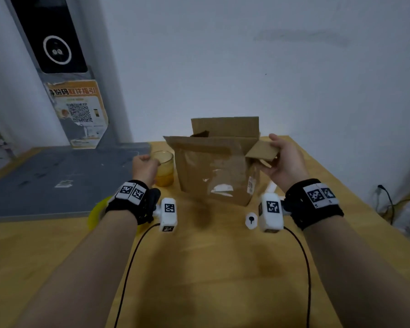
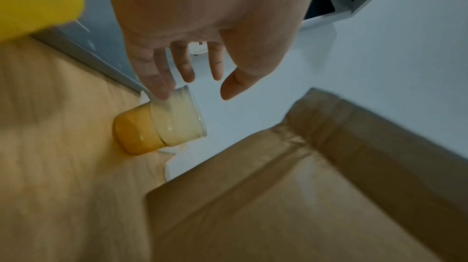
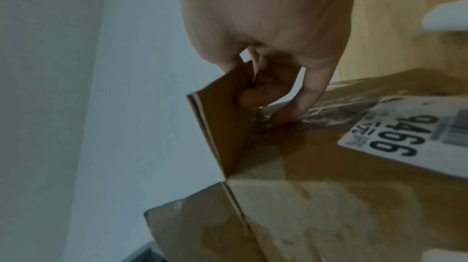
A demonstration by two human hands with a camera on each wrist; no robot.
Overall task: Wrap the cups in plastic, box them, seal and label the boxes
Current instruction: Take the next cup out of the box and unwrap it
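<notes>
A brown cardboard box (image 1: 218, 166) stands on the wooden table (image 1: 199, 268) with its top flaps up. My right hand (image 1: 278, 157) pinches the box's right flap (image 1: 263, 151); in the right wrist view the right hand (image 3: 255, 94) has its fingers curled round the flap's edge (image 3: 222, 116), above a white label (image 3: 405, 138) reading 9466. A glass cup (image 1: 163, 169) with an orange base stands left of the box. My left hand (image 1: 145, 166) is at its rim. In the left wrist view the left hand (image 2: 195, 78) has loosely extended fingers just over the cup (image 2: 162, 124), not round it.
A grey mat (image 1: 57, 181) covers the table's left part. A yellow object (image 1: 97, 211) lies near my left wrist. A small white piece (image 1: 251, 220) lies in front of the box. A white wall is close behind, and a cable (image 1: 388, 200) hangs off the table's right edge.
</notes>
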